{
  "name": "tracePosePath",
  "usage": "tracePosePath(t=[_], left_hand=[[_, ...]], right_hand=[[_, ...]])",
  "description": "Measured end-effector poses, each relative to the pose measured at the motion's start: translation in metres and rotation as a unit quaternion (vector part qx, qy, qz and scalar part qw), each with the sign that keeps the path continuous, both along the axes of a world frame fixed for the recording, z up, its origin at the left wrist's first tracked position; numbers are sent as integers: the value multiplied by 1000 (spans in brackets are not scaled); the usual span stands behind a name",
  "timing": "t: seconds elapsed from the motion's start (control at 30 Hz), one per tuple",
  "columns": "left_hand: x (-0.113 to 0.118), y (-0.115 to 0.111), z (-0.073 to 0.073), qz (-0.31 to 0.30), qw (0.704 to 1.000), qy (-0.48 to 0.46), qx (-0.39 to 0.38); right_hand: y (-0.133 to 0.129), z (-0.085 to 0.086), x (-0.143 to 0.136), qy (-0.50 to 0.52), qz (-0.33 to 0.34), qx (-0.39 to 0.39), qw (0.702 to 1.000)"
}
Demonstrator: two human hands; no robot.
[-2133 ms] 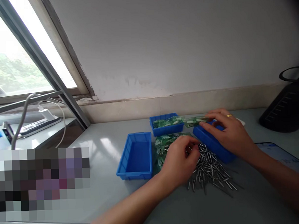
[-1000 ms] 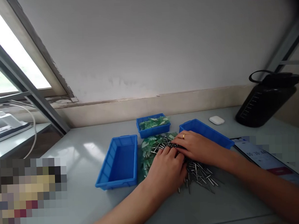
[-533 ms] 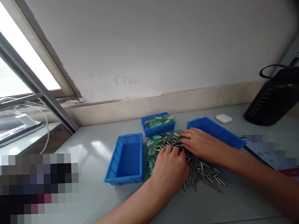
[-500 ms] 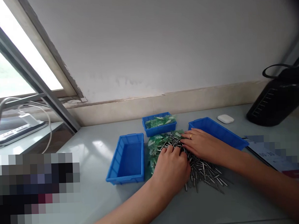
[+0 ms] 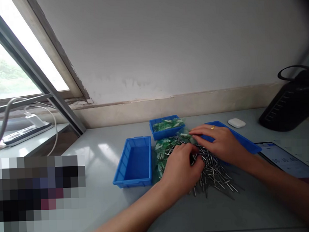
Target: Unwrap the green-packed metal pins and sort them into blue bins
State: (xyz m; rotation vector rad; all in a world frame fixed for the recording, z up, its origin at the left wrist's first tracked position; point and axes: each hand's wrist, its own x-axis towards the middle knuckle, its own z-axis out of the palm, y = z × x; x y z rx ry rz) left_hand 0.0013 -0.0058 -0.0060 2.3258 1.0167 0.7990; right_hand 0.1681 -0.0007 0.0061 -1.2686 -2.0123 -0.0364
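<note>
Grey tabletop: left hand half-curled over metal pins, grip unclear; right hand extended, pinching green packet.

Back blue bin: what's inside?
Green packets with pale bits showing, some above the rim of the back bin. The bin's floor and anything under the top packets are covered.

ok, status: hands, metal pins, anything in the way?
Left hand curled over heaped metal pins, grip unclear. Right hand at green packet, hold unclear. Right hand partly blocks view of right blue bin.
</note>
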Motion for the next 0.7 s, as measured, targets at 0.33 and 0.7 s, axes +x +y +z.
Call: tracePosePath(t=[0.33,0.7], left_hand=[[-1,11,7,84,941,-281,-171],[3,1,13,30,938,-300,-169]], right_hand=[[-11,8,-8,249,-2,-31,968],[-13,4,-12,208,56,-80,973]])
